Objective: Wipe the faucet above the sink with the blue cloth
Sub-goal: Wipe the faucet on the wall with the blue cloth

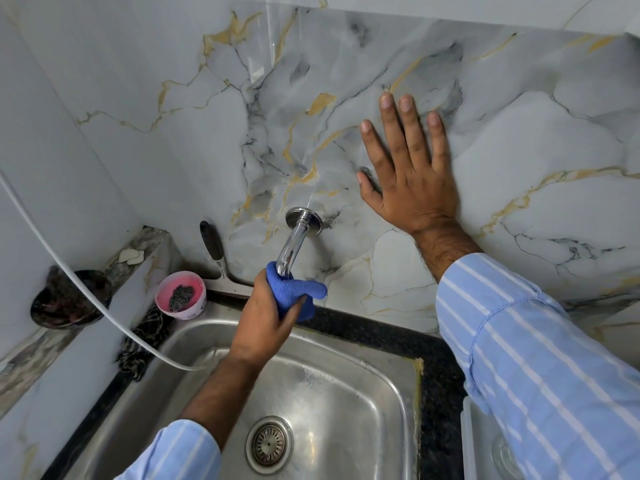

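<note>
A chrome faucet (294, 244) sticks out of the marble wall above a steel sink (346, 393). My left hand (266, 323) is closed around the blue cloth (298, 292), which wraps the lower end of the faucet spout. That end of the spout is hidden by the cloth. My right hand (408, 168) lies flat on the marble wall to the right of the faucet, fingers spread, holding nothing.
A pink tub (181, 294) with a dark scrubber stands at the sink's back left corner, a black-handled squeegee (218, 258) behind it. A white hose (86, 292) crosses the left side. A dark bowl (69, 299) sits on the left ledge. A striped rag (145, 341) lies beside the sink.
</note>
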{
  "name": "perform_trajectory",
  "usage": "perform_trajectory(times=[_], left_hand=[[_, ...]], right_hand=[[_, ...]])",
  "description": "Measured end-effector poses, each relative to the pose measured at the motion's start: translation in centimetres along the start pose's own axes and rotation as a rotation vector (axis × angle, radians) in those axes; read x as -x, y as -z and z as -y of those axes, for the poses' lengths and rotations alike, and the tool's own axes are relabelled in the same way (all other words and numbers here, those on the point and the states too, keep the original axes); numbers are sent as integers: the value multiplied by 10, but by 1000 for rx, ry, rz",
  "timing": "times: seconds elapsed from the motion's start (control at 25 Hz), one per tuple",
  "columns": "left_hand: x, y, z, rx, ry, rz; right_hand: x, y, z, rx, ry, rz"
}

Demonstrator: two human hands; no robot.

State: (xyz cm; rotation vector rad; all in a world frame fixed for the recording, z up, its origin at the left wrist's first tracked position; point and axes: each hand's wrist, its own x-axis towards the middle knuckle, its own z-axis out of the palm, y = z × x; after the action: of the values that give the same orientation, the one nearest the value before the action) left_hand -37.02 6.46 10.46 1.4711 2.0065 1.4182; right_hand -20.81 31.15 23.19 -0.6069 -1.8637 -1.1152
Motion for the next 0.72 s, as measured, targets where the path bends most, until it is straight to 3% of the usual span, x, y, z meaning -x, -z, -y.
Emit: perform_trajectory(times=[0.16,0.28,0.48,0.56,0.6,0.72], left_hand=[[-41,14,-9,11,231,74],[-96,12,-35,-20,421,231],[-137,18,-54,435,844,297],[-138,14,-50,460,805,281],[-136,8,-48,339,694,253],[-120,-9,-53,-327,320,202]], right_hand=[[0,1,0,-6,1,1],[-1,1,0,9,3,4],[-1,2,0,3,5,10],[-1,2,0,1,-1,9],[-1,2,0,3,0,6],[-1,2,1,10,2,-2]])
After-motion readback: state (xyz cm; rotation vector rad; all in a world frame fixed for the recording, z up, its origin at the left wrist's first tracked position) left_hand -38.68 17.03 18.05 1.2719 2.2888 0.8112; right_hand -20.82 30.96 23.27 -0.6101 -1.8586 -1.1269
